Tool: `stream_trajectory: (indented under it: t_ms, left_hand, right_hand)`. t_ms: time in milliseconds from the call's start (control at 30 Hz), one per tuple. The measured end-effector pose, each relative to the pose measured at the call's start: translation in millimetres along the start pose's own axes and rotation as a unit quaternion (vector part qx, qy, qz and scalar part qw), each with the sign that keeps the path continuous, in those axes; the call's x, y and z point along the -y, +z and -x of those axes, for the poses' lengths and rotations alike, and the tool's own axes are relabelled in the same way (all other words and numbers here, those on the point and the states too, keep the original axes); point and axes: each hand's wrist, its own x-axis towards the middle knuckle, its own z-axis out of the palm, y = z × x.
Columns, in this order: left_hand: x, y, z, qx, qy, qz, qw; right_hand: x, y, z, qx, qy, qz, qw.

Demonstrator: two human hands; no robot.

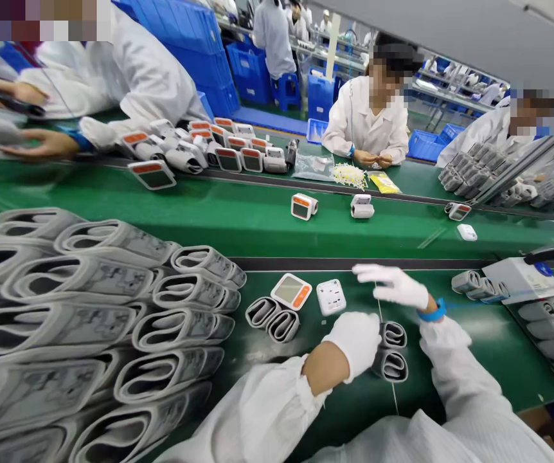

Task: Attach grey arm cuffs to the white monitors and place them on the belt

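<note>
left hand (351,341): white-gloved, just beside 2 rolled cuffs (393,366)
right hand (393,286): white-gloved, open, empty
hands: apart, neither clamped on anything
tabletop middle: 1 blood pressure monitor (291,291), 2 flattened cuffs (272,319)

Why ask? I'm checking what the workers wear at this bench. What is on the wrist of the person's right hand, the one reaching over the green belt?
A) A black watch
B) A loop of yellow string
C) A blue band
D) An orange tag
C: a blue band circles the wrist of the right hand, just behind the white glove.
</note>
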Motion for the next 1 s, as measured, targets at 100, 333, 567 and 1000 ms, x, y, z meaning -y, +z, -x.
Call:
stream_trajectory:
  t_ms: [100,333,567,1000]
  left_hand:
    - [1,0.3,-11,0.011,-0.006,-0.014,1.0]
    - [-13,1.0,17,0.067,0.011,0.081,0.994]
    - [-35,40.4,30,0.184,0.06,0.037,0.98]
    - [-12,38.9,-1,-0.064,-0.046,0.058,0.995]
  right_hand:
    - [20,20,59,0.085,0.071,-0.151,0.982]
    - [67,43,158,-0.027,0.221,-0.254,0.941]
    - [114,85,190,-0.135,0.193,-0.235,0.943]
    - [51,74,127,-0.209,0.208,-0.16,0.942]
